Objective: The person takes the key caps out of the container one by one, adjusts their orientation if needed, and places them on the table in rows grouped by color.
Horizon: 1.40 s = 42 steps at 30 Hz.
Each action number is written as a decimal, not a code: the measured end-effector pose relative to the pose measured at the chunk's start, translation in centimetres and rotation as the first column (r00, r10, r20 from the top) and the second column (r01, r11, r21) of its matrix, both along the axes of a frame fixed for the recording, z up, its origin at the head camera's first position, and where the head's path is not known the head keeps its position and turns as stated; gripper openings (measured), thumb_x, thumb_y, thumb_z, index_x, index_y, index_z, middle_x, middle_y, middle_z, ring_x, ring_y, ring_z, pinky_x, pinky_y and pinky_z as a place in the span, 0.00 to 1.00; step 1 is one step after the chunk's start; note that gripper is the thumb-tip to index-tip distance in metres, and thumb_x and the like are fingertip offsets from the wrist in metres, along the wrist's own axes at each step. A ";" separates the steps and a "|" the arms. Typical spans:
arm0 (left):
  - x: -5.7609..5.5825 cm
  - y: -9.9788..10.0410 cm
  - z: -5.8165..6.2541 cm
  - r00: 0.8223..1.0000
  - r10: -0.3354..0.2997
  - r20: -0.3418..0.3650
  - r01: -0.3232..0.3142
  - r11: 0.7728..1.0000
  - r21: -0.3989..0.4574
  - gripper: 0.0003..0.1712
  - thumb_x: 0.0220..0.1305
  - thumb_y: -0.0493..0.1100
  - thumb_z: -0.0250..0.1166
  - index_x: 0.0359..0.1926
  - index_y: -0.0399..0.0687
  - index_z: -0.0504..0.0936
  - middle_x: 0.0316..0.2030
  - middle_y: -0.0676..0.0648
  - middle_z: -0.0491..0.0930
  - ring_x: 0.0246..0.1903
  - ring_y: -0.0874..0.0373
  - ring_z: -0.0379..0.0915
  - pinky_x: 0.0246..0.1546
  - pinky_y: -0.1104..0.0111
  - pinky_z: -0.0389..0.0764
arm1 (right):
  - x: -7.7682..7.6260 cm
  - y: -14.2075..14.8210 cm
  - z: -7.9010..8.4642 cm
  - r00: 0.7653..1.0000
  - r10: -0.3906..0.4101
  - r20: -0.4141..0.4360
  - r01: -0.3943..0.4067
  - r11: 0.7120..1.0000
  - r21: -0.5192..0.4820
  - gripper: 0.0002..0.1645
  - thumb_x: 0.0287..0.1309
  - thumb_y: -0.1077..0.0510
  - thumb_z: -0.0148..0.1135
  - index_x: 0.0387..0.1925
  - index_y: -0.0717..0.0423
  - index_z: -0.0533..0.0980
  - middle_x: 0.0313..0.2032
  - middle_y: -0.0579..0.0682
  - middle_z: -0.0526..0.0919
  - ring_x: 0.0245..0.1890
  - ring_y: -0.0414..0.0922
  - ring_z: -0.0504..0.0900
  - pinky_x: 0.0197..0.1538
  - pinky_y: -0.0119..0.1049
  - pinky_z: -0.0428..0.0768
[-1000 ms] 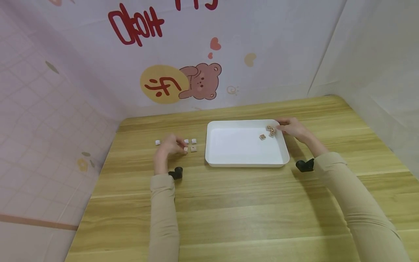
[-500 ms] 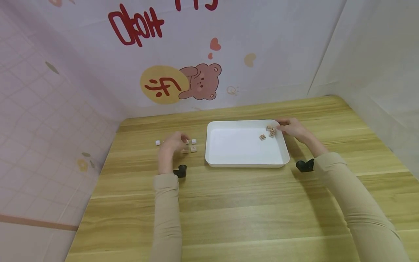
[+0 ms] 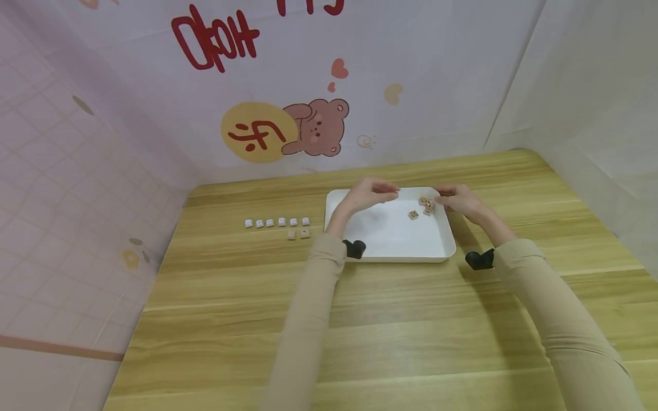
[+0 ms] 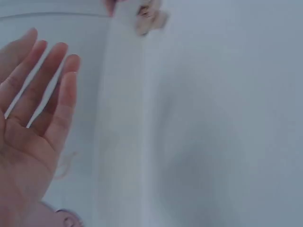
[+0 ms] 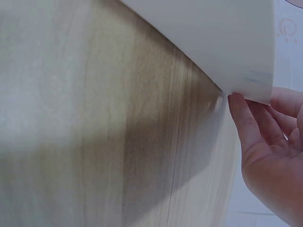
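Observation:
A shallow white tray (image 3: 396,242) lies on the wooden table. My left hand (image 3: 367,195) is over the tray's left half, fingers loosely extended; in the left wrist view the palm shows with nothing in it. Several small beige keycaps (image 3: 428,209) lie in the tray's back right corner, one beige keycap (image 3: 413,215) slightly apart from them. My right hand (image 3: 459,201) holds that back right corner of the tray, the fingers at its outer wall (image 5: 236,61) in the right wrist view. Left of the tray, several white keycaps (image 3: 281,222) form a row, with two beige keycaps (image 3: 305,233) in front of its right end.
A black wrist-worn device (image 3: 354,249) shows at the left cuff and another black device (image 3: 479,260) at the right cuff. White printed cloth (image 3: 437,114) hangs behind the table (image 3: 380,319) and along both sides.
My left hand has left the keycaps on the table and swung right, over the tray. A beige keycap now stands uncovered in the front row. The right hand stays at the tray's corner.

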<state>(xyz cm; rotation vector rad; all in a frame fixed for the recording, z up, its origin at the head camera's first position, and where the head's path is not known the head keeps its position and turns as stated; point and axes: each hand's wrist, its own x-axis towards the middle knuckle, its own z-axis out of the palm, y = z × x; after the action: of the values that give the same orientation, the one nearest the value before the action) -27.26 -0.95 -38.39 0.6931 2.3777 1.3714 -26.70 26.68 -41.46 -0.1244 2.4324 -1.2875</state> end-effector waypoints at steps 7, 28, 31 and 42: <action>-1.0 4.2 -2.3 0.999 -0.047 0.006 0.047 0.998 -0.037 0.18 0.63 0.45 0.63 0.53 0.45 0.81 0.52 0.47 0.82 0.54 0.57 0.76 0.53 0.74 0.76 | 0.0 0.1 0.0 1.000 0.021 -0.008 -0.021 1.000 0.004 0.33 0.70 0.56 0.47 0.71 0.63 0.54 0.68 0.70 0.59 0.66 0.65 0.63 0.65 0.61 0.65; -1.3 6.7 -3.0 0.987 -0.162 -0.008 0.149 0.923 -0.355 0.14 0.54 0.34 0.69 0.44 0.44 0.85 0.43 0.48 0.85 0.40 0.62 0.76 0.38 0.81 0.71 | -0.2 0.0 -0.2 1.000 0.022 -0.016 -0.022 1.000 -0.014 0.31 0.70 0.58 0.46 0.70 0.65 0.55 0.68 0.69 0.60 0.65 0.62 0.64 0.66 0.56 0.67; -1.4 6.6 -3.1 0.985 -0.173 -0.010 0.158 0.919 -0.362 0.14 0.55 0.35 0.69 0.44 0.44 0.85 0.44 0.48 0.85 0.42 0.60 0.77 0.41 0.80 0.73 | -0.3 0.2 -0.3 0.999 0.021 -0.030 -0.022 0.999 -0.035 0.32 0.69 0.57 0.48 0.69 0.65 0.56 0.67 0.68 0.61 0.64 0.58 0.67 0.64 0.52 0.70; -0.8 4.1 -1.1 0.982 -0.177 0.066 0.188 0.949 -0.252 0.16 0.67 0.36 0.56 0.53 0.40 0.80 0.51 0.43 0.81 0.41 0.55 0.80 0.44 0.73 0.80 | 0.1 0.0 0.1 1.000 0.012 -0.015 -0.012 1.000 -0.008 0.32 0.70 0.56 0.47 0.70 0.65 0.55 0.68 0.69 0.60 0.66 0.61 0.63 0.66 0.56 0.66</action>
<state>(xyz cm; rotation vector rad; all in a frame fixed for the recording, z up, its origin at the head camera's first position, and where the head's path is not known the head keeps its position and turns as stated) -28.04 3.16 -39.45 0.7789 2.3340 0.9704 -26.63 26.64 -41.39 -0.1512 2.4348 -1.2963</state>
